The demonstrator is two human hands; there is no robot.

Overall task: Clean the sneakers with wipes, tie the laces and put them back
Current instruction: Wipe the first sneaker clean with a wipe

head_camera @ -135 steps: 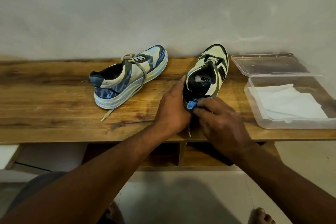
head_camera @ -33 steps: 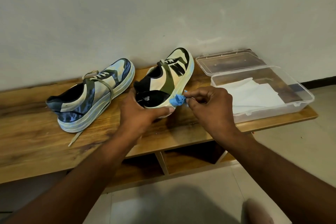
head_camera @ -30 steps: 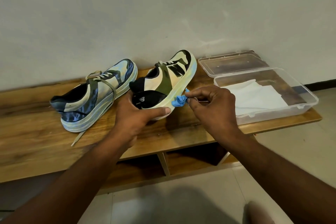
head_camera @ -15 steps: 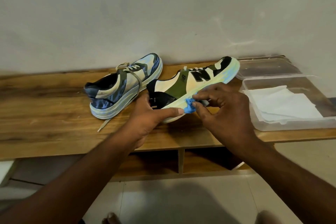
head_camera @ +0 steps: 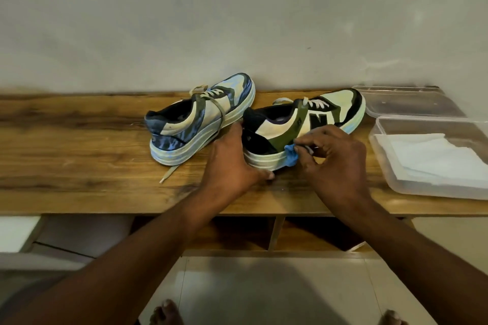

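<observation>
We see a wooden surface [head_camera: 79, 140] bearing two sneakers: a blue one [head_camera: 200, 119], a green one [head_camera: 303, 124], plus a clear box [head_camera: 422, 185] and its lid [head_camera: 406, 103].

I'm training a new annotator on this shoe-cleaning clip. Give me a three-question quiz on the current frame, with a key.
1. True or false: the right hand pinches the blue wipe against the sole of the green sneaker.
2. What does the left hand do? A) steadies the green sneaker at its heel B) ties a lace C) reaches into the plastic box
3. Fill in: the lace of the blue sneaker trails loose onto the wooden ____.

Key: 1 true; 2 A; 3 shelf.
</observation>
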